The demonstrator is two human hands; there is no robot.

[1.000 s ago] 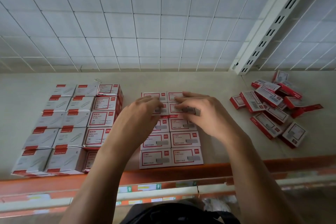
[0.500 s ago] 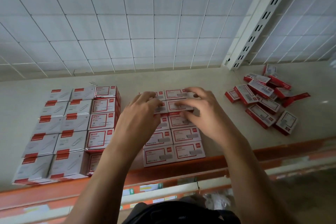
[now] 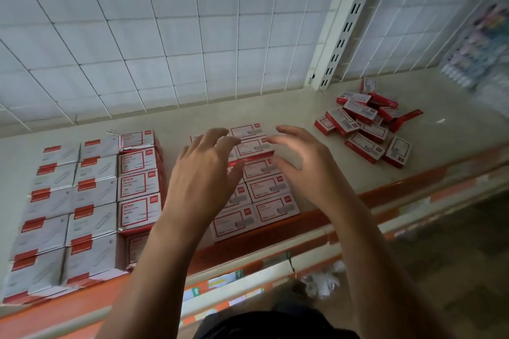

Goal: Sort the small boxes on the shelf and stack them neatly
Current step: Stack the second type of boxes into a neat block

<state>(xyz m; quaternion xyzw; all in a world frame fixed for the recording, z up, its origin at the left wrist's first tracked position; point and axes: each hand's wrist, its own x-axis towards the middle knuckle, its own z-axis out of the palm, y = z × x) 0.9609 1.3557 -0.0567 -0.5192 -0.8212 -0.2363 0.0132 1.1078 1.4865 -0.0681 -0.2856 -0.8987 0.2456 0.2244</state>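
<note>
Small white-and-red boxes lie in two neat columns [image 3: 270,190] in the middle of the beige shelf [image 3: 192,121]. My left hand [image 3: 205,170] hovers over the left column with fingers spread and holds nothing. My right hand [image 3: 305,162] hovers just right of the right column, fingers spread and slightly bent, also holding nothing. Both hands cover part of the columns. A loose heap of the same small boxes [image 3: 366,124] lies at the right of the shelf.
Larger white boxes with red labels [image 3: 82,195] stand in tidy rows at the left. A white wire grid [image 3: 165,30] backs the shelf, with a slotted upright post [image 3: 347,19] at the right. The shelf has an orange front edge [image 3: 399,187]. Blurred packets [image 3: 484,41] hang far right.
Both hands have lifted off the top boxes of the middle columns and spread their fingers. The view has swung a little to the right.
</note>
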